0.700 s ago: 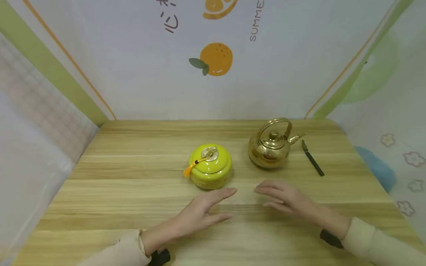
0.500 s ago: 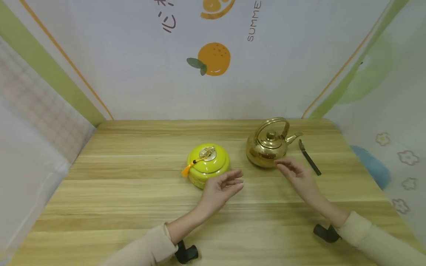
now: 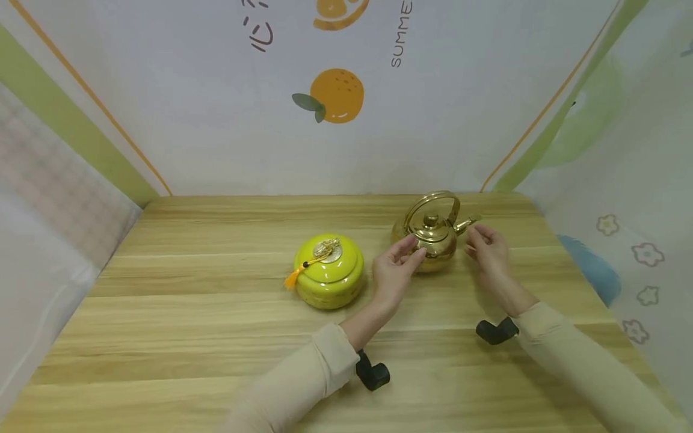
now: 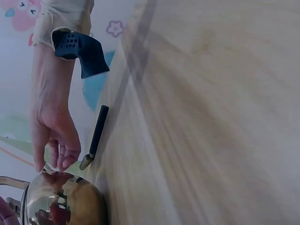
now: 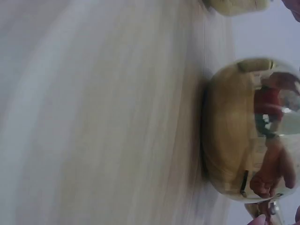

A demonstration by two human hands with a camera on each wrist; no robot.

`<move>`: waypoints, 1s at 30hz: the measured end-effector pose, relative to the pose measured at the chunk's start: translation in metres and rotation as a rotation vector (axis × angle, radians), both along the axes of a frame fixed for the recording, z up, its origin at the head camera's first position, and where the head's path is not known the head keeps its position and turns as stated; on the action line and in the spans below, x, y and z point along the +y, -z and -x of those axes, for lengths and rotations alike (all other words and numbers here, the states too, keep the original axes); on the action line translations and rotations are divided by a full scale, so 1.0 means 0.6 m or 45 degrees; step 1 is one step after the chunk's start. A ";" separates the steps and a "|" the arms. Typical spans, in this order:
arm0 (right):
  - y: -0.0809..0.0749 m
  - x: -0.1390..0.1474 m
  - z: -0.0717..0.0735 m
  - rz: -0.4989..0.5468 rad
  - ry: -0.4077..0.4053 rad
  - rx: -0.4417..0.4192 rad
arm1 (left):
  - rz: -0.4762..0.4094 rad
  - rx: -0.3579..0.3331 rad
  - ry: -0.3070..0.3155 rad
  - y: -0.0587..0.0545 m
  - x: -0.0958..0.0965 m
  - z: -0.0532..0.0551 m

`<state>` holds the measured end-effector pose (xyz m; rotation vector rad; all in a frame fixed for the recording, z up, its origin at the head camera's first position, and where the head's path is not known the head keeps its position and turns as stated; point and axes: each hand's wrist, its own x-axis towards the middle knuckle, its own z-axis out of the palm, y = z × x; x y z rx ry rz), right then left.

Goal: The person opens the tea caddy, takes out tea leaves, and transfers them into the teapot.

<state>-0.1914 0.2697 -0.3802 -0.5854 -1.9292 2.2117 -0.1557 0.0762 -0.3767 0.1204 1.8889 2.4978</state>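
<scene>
A shiny gold kettle (image 3: 440, 248) with an arched handle stands upright on the wooden table. My left hand (image 3: 392, 270) is at its left front, fingers loosely bent, the fingertips overlapping the kettle's body in the head view. My right hand (image 3: 489, 255) is at the spout on the other side. Seen from the left wrist, the right hand (image 4: 54, 131) has its thumb and fingers spread around the spout tip. The right wrist view shows the kettle's round body (image 5: 234, 131) close up, with fingertips (image 5: 258, 219) right beside the spout.
A yellow lidded jar (image 3: 329, 276) with an orange tassel stands left of the kettle. A slim black-handled tool (image 4: 98, 131) lies beyond the spout, hidden by my right hand in the head view. Printed curtains (image 3: 346, 156) hang behind the table and at both sides.
Both hands have moved forward and in to the kettle: the left from in front of the jar to the kettle's left side, the right to its spout. The head view has shifted slightly right.
</scene>
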 end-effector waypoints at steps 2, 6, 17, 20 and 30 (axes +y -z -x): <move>-0.001 0.000 0.010 -0.038 -0.015 -0.061 | 0.034 0.016 -0.020 -0.002 0.010 0.009; 0.004 -0.004 0.030 -0.071 -0.005 -0.090 | 0.112 0.052 -0.049 -0.007 0.026 0.025; 0.016 -0.012 0.051 -0.116 0.028 -0.128 | 0.224 0.157 -0.081 -0.004 0.057 0.053; 0.016 -0.012 0.051 -0.123 0.024 -0.147 | 0.290 0.179 -0.102 -0.005 0.063 0.060; 0.021 -0.014 0.054 -0.159 0.006 -0.139 | 0.440 0.198 -0.171 -0.017 0.075 0.074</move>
